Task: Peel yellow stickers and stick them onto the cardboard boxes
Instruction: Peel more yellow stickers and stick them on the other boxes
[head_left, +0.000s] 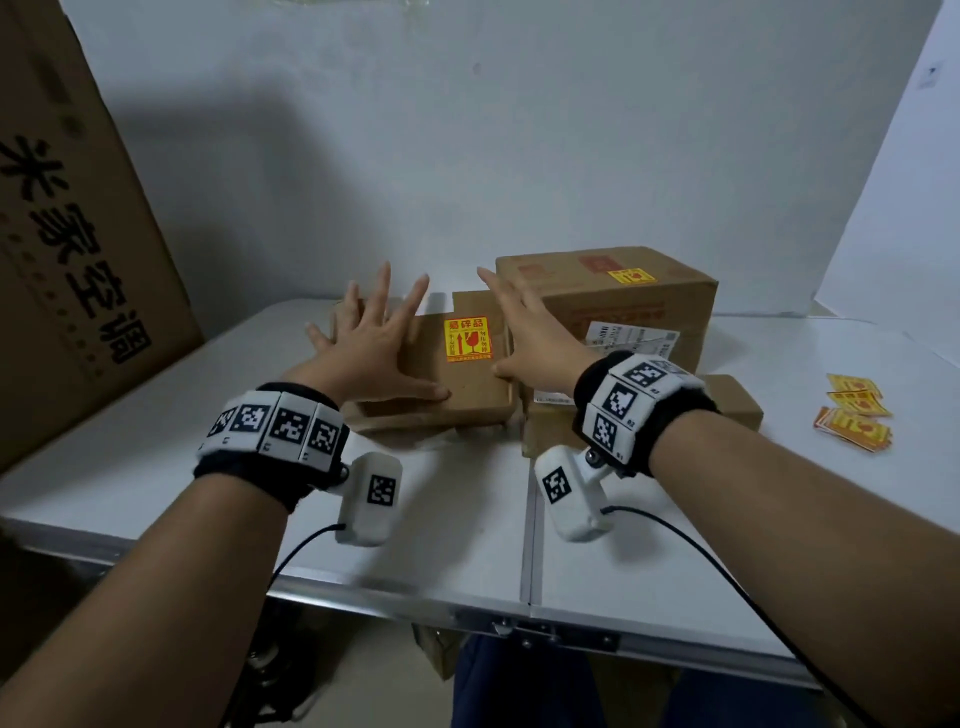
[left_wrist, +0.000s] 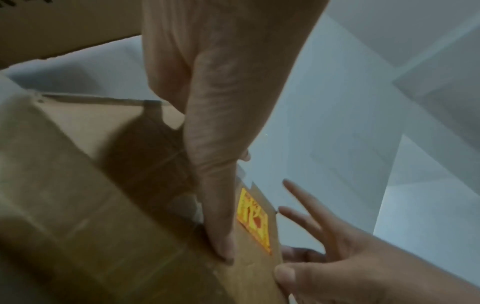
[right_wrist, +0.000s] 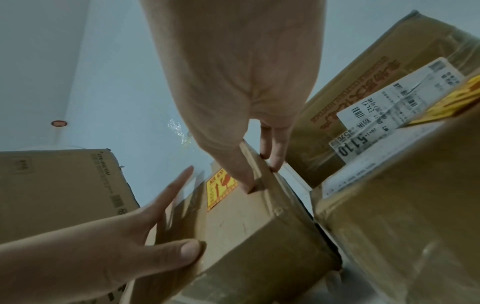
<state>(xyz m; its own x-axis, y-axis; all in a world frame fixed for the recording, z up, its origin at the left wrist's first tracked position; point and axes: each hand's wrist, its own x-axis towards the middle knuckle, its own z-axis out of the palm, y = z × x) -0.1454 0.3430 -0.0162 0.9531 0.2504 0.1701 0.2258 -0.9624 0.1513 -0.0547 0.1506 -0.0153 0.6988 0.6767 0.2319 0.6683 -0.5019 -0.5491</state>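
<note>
A small cardboard box (head_left: 467, 387) with a yellow sticker (head_left: 467, 339) on its top sits mid-table. My left hand (head_left: 371, 345) lies flat on the box's left part, fingers spread and straight, thumb along the top. My right hand (head_left: 530, 332) is at the box's right edge, with its thumb on the top and straight fingers down the side. In the right wrist view that thumb presses next to the sticker (right_wrist: 221, 189). A bigger box (head_left: 623, 301) behind on the right also carries a yellow sticker (head_left: 631, 276). Loose yellow stickers (head_left: 854, 413) lie in a pile far right.
A low cardboard box (head_left: 732, 402) lies beside my right wrist, in front of the bigger box. A very large printed carton (head_left: 67, 234) stands at the table's left edge. The white folding table (head_left: 441, 525) has a centre seam, and a wall closes the back.
</note>
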